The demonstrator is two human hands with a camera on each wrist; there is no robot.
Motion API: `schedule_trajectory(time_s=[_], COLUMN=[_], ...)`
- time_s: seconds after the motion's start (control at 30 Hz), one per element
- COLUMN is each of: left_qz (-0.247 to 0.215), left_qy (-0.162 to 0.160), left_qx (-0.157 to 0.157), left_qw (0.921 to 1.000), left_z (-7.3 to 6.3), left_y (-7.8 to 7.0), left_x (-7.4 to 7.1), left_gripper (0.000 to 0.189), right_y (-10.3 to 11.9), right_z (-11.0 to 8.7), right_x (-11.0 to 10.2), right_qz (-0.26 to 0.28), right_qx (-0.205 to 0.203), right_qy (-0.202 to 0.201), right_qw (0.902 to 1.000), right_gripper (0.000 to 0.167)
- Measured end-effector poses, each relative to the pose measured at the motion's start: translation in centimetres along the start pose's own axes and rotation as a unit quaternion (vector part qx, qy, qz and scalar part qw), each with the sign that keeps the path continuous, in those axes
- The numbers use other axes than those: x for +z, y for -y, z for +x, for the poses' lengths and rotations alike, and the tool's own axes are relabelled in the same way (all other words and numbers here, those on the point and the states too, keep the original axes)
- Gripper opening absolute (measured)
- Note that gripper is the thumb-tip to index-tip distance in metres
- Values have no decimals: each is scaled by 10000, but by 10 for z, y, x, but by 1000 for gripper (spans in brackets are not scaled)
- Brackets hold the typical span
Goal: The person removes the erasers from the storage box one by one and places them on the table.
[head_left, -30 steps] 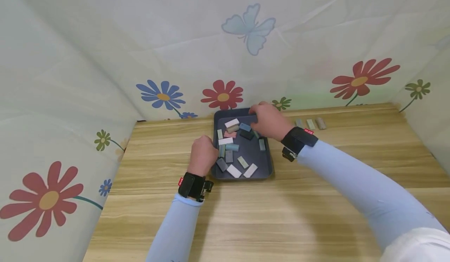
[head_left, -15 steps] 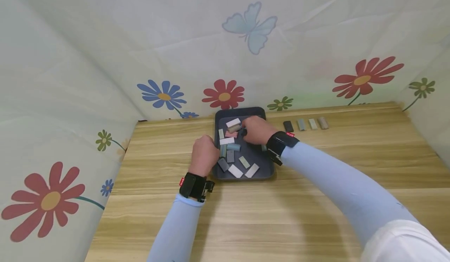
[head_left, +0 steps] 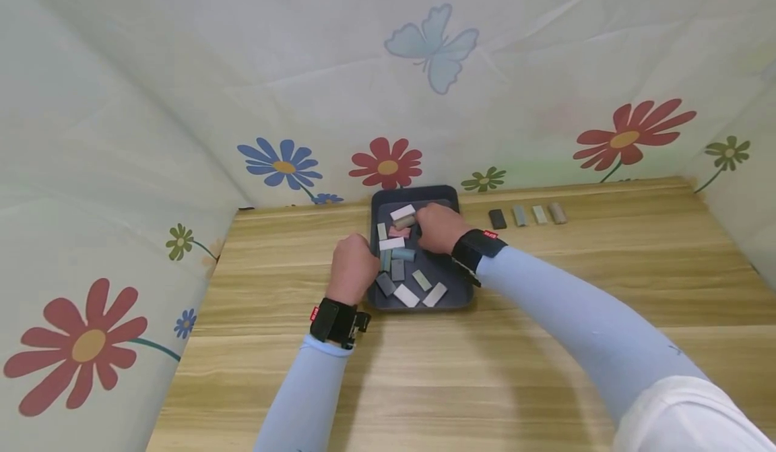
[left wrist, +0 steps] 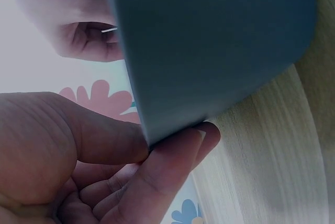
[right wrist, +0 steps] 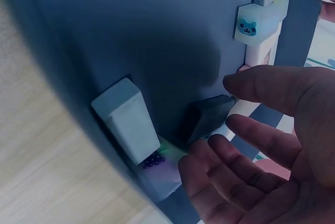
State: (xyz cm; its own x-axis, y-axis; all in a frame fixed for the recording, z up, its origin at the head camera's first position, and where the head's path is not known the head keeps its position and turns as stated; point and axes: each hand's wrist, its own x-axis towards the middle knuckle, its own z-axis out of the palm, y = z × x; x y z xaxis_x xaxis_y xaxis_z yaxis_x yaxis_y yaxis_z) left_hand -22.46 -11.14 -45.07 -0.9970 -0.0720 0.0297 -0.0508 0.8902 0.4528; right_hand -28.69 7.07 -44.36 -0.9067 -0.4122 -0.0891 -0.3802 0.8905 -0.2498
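Observation:
My left hand [head_left: 353,270] pinches the left rim of a dark blue-grey tray [head_left: 418,308] between thumb and fingers, as the left wrist view shows with the tray's wall [left wrist: 220,41]. Small eraser-like blocks lie loose in the tray, among them a white block [head_left: 403,213] and a pink block [head_left: 399,232]. My right hand [head_left: 441,228] reaches over the tray's right half. In the right wrist view its thumb and loosely bent fingers hover around a black block [right wrist: 205,116], with no visible grip. Nearby sit a pale block [right wrist: 128,122] and one with a bear print [right wrist: 256,24].
On the wooden table [head_left: 424,378], right of the tray, a row holds a black block [head_left: 497,219], a blue-grey block [head_left: 519,215], a pale green block [head_left: 539,214] and a brownish block [head_left: 557,213]. A flowered cloth wall [head_left: 533,68] rises behind the table.
My right hand has moved left and slightly down, from the tray's upper right edge to over the blocks inside. The black block on the table has come into view. My left hand stays on the rim.

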Motion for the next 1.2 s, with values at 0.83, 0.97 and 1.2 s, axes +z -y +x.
schedule_trajectory(time_s=[0.83, 0.97, 1.2], left_qz=[-62, -106, -136], left_qy=[65, 93, 72], left_qx=[-81, -124, -135], left_qw=[9999, 9998, 9998], left_z=[-2, -2, -2], left_y=[-2, -2, -2], left_x=[-1, 0, 0], left_gripper=[13, 12, 12], right_y=[5, 5, 5], right_z=[-9, -11, -13], right_x=[10, 11, 12], right_qz=[-303, -260, -191], right_qx=[159, 94, -13], right_qy=[114, 118, 156], right_qw=[9993, 9995, 9997], right_gripper=[21, 16, 14])
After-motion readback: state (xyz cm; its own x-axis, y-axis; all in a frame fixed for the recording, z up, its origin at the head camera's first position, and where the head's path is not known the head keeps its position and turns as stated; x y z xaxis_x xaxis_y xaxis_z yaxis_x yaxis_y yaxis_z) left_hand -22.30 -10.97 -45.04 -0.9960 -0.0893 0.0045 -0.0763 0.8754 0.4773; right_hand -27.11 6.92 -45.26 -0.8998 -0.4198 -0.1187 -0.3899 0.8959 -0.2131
